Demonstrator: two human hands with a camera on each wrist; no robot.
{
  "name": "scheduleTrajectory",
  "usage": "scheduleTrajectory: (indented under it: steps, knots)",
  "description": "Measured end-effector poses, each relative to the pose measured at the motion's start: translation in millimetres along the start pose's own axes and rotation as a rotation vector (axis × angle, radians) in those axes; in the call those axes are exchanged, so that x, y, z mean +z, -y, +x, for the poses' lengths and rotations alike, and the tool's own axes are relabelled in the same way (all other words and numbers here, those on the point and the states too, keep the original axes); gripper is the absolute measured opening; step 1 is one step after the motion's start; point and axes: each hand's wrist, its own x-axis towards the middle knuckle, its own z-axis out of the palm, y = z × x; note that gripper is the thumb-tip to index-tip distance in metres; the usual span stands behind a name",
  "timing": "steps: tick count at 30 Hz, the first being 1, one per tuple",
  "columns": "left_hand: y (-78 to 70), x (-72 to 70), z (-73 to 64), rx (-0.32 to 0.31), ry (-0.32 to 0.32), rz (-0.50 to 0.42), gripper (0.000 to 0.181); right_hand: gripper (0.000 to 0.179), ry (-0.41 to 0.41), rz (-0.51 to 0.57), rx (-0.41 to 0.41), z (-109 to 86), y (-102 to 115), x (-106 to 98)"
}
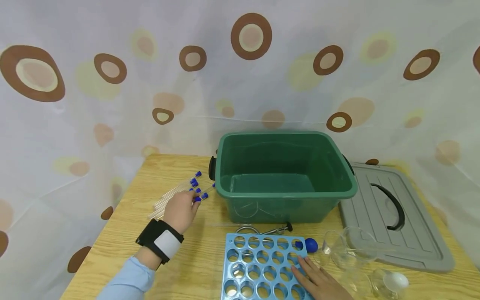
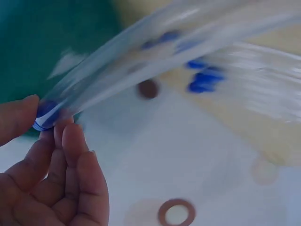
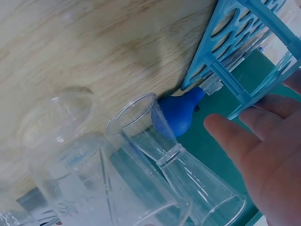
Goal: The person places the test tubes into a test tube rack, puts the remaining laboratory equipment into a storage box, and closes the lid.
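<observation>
My left hand (image 1: 180, 211) is at the left of the table, its thumb and fingertips pinching the blue cap (image 2: 46, 116) of a clear test tube (image 2: 141, 63). In the left wrist view the tube slants up and right from the fingers. More blue-capped test tubes (image 1: 168, 196) lie together beside this hand. Near the front edge of the view, my right hand (image 1: 318, 281) rests with extended fingers on the right side of a light blue test tube rack (image 1: 255, 263). The right wrist view shows its fingers against the rack's edge.
Behind the rack stands a green bin (image 1: 285, 195), with its grey lid (image 1: 363, 208) to the right. A blue rubber bulb (image 1: 311, 245), a clear beaker (image 1: 354, 246) and a white-topped clear vessel (image 1: 396, 282) are right of the rack. A metal ring clamp (image 1: 270, 231) lies behind it.
</observation>
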Motion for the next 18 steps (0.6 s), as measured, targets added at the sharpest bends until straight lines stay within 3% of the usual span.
scheduleTrajectory:
  steps: [6,12,14,18]
  knots:
    - [-21.5,-50.7,-19.3,-0.026,-0.165,-0.283,0.022,0.087,-0.004,0.016,-0.015,-0.4,-2,1]
    - [-37.9,-76.1,-35.1,0.005,-0.351,-0.499,0.021,0.088,-0.03,-0.018,-0.035,0.8,-2,0]
    - [-44.1,-79.4,-38.2,0.029,-0.373,-0.549,0.021,0.087,-0.037,-0.02,-0.042,0.5,-2,1]
    - [-56.0,-80.2,-41.1,0.048,-0.348,-0.641,0.019,0.088,-0.076,-0.05,-0.067,0.3,-3,2]
